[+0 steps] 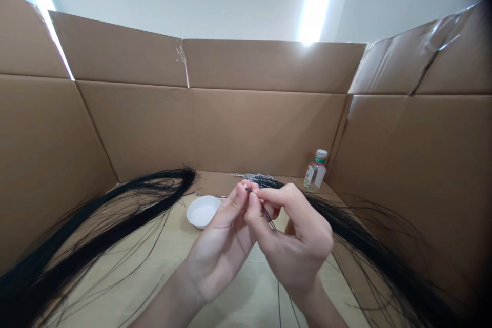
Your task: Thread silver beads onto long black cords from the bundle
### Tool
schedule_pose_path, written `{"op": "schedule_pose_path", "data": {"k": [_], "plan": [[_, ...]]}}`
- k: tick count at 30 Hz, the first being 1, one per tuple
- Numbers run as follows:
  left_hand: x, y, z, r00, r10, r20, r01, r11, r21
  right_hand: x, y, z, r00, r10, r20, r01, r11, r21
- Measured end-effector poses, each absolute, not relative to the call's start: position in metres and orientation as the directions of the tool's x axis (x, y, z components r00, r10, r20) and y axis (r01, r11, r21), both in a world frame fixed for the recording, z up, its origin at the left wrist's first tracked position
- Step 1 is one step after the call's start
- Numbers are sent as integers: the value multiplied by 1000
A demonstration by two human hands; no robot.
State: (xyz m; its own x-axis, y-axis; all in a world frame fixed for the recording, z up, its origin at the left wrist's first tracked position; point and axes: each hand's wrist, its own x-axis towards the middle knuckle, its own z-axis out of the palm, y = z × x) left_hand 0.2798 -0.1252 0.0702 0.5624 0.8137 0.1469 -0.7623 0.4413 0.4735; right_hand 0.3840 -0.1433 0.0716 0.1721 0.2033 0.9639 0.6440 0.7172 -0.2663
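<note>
In the middle of the head view my two hands meet fingertip to fingertip. My left hand (219, 246) is closed in a pinch on a tiny pale piece, too small to name. Thumb and forefinger of my right hand (294, 236) are pressed together on thin black cords (269, 217), close to that piece. The cords run down under the right hand, and two strands show again below it. Just left of the fingers stands a small white bowl (203, 211); what it holds I cannot make out.
A thick bundle of black strands (142, 210) lies looped at the left. Another black bundle (369, 236) with silvery ends stretches along the right. A clear bottle with a white cap (315, 171) stands at the back right. Cardboard walls (265, 128) enclose the pale tabletop (154, 271).
</note>
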Motion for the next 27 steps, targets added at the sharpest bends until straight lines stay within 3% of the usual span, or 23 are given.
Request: {"op": "schedule_pose_path", "data": {"k": [15,27], "plan": [[280,-124,70,552,824,130,-761,434,483,386,-142,70,149,181,972,690,685,-234],[278,-126,71,490,848,201,-729,273,627,387,-138,69,136,193,972,656,717,-234]]}}
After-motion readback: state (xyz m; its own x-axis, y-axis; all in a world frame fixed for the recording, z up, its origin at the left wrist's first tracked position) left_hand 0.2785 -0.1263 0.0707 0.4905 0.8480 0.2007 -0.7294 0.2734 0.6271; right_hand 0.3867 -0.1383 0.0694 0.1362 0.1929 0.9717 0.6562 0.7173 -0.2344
